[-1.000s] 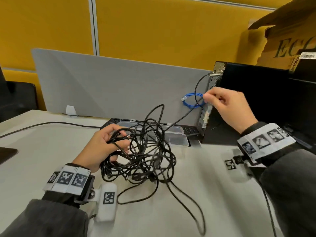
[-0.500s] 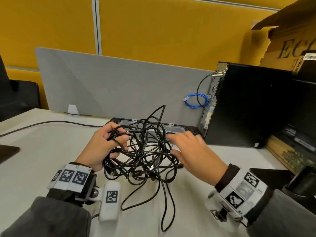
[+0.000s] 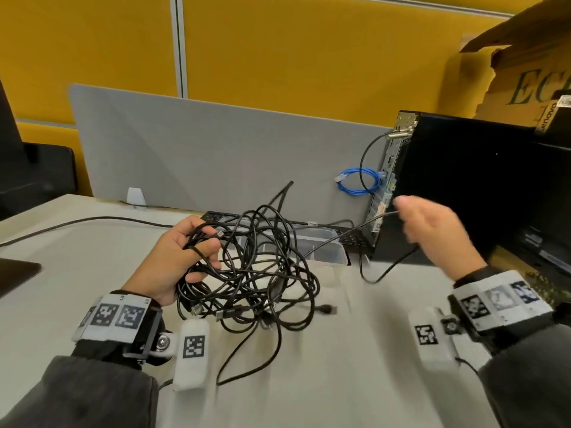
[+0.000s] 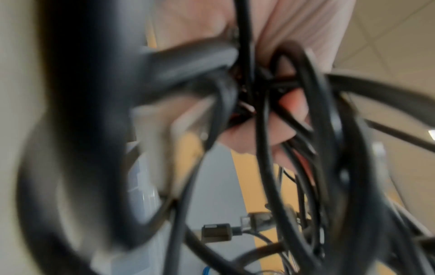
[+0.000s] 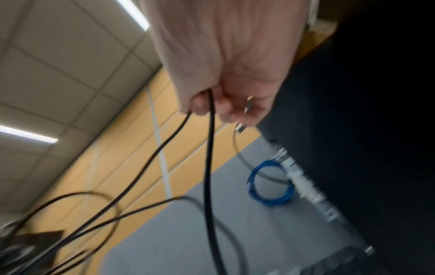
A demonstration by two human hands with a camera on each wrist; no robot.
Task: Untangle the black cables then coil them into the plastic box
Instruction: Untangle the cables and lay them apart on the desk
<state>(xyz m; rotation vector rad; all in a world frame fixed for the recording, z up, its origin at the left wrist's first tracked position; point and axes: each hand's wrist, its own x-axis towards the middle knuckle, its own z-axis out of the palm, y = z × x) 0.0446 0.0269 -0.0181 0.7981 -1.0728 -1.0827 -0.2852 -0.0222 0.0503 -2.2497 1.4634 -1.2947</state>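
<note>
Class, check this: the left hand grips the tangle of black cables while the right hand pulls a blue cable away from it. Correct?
Not quite. The right hand pulls a black cable, not the blue one, as the head view shows. The left hand does grip the tangle.

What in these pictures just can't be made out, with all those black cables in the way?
- Head view: how many cables make up the black cable tangle; the loops overlap.
- Head view: the plastic box inside, hidden behind the tangle.
- Head view: the right hand is motion-blurred.
- Left wrist view: the left hand fingers, mostly covered by blurred cables.
- Right wrist view: where the pulled strand ends, cut off by the bottom edge.
</note>
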